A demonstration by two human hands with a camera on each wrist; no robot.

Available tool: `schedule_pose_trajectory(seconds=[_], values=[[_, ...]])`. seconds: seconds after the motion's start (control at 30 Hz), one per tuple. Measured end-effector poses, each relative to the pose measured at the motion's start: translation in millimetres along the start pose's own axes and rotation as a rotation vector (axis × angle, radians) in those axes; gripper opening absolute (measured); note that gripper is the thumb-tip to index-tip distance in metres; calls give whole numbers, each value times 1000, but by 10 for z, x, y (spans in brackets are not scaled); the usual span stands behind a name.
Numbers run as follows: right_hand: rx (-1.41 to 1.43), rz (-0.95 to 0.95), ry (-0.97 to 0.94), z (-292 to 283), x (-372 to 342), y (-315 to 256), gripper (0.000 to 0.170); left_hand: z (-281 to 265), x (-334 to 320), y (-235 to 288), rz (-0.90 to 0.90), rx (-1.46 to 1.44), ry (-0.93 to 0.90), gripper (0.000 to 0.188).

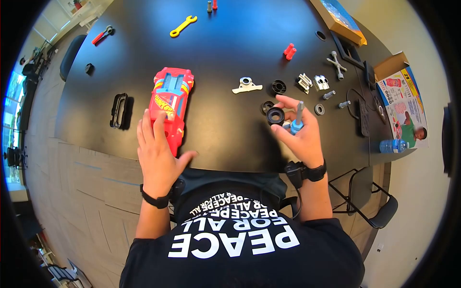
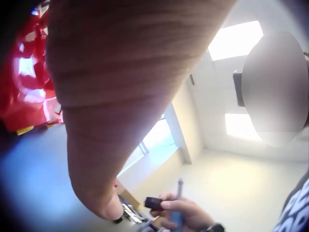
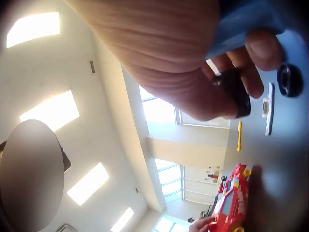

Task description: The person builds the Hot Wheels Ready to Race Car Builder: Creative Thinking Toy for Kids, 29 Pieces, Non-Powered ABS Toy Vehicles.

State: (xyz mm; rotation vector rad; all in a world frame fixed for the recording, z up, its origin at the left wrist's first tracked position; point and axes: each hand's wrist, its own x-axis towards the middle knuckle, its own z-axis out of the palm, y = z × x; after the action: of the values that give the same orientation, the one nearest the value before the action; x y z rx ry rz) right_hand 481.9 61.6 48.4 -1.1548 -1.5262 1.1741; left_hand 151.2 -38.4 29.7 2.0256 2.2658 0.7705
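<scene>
Two hands work over the dark desk in the head view: left of centre, the left hand rests with outstretched fingers on the lower end of a red toy car; right of centre, the right hand pinches a black wheel and also grips a blue-handled screwdriver, shaft upward. A yellow wrench lies at upper left of centre. From the left wrist, the car fills the upper left corner, while wheel and screwdriver appear at bottom centre. From the right wrist, the car sits at lower right, fingers touching it.
</scene>
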Motion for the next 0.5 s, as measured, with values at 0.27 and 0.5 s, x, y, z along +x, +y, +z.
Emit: schedule_pose_trajectory(seconds=[0.27,0.5], values=[[2,-318,-36,364,190,-10,51,-120,-37,-148,41,-798,-128,97],[-177,-379,-22,478,254,109,59,-56,-162,-123,-78,-1270,-404,96]])
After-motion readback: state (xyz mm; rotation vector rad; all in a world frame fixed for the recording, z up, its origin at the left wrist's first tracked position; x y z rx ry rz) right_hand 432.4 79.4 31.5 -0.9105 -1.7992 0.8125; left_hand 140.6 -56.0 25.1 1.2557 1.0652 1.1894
